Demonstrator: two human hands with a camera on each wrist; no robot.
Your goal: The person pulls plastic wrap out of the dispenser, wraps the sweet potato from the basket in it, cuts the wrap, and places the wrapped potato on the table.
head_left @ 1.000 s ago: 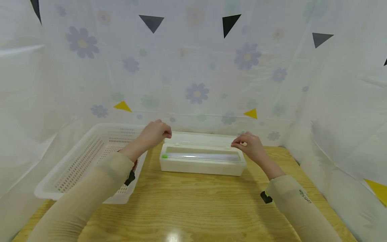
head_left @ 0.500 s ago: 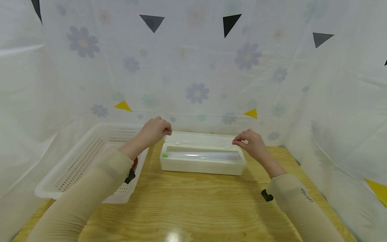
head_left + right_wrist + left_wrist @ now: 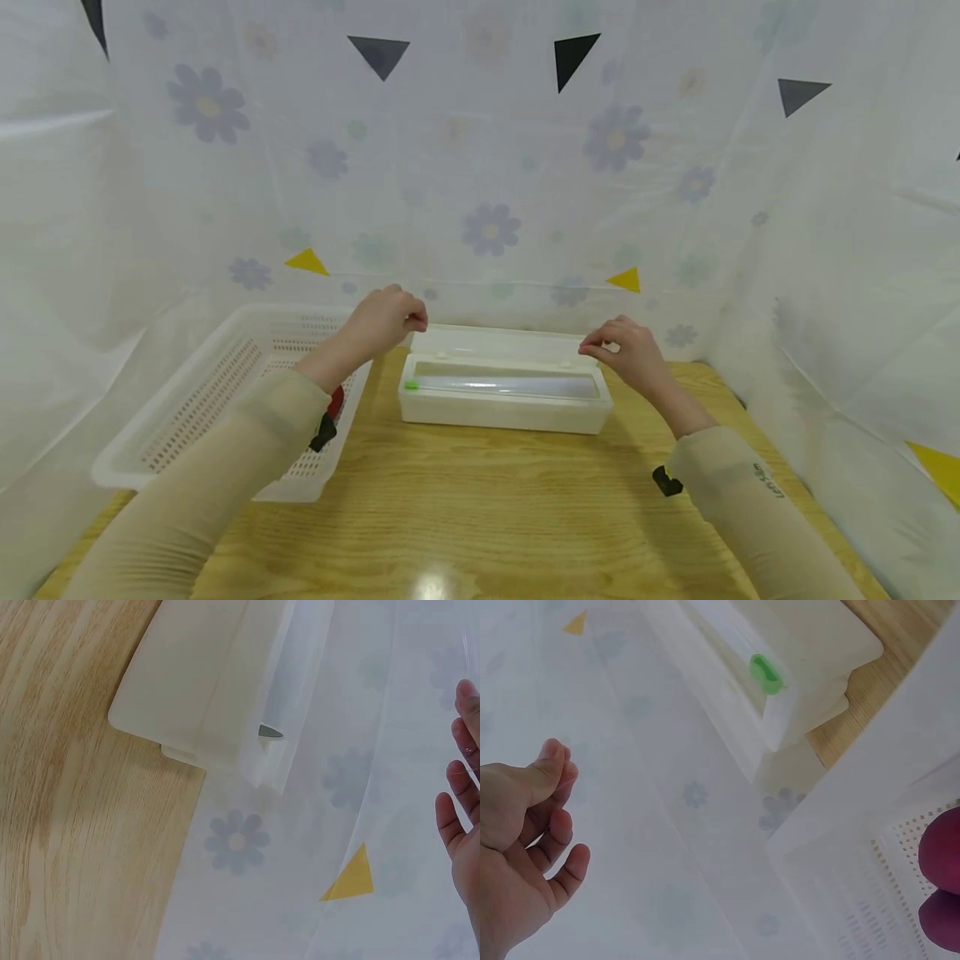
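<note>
- On the wooden table (image 3: 480, 508) a long white box (image 3: 504, 406) lies crosswise, its lid (image 3: 498, 341) swung back toward the flowered curtain (image 3: 487, 167) behind.
- Inside the box a clear roll (image 3: 504, 387) runs along its length, with a green tab (image 3: 409, 386) at its left end; the left wrist view shows the same tab on the box edge.
- The left hand (image 3: 382, 325) hovers over the lid's left end, fingers curled with thumb and forefinger drawn together. Whether they pinch anything I cannot tell: the wrist view shows the fingers loosely bent against the curtain with nothing plainly between them.
- The right hand (image 3: 628, 354) is at the lid's right end, fingertips bunched near its corner. Actual contact or a hold cannot be made out; the wrist view shows only fingers partly extended at the frame's edge.
- A white perforated basket (image 3: 225, 392) sits just left of the box, under the left forearm, with a dark red object (image 3: 941, 877) inside.
</note>
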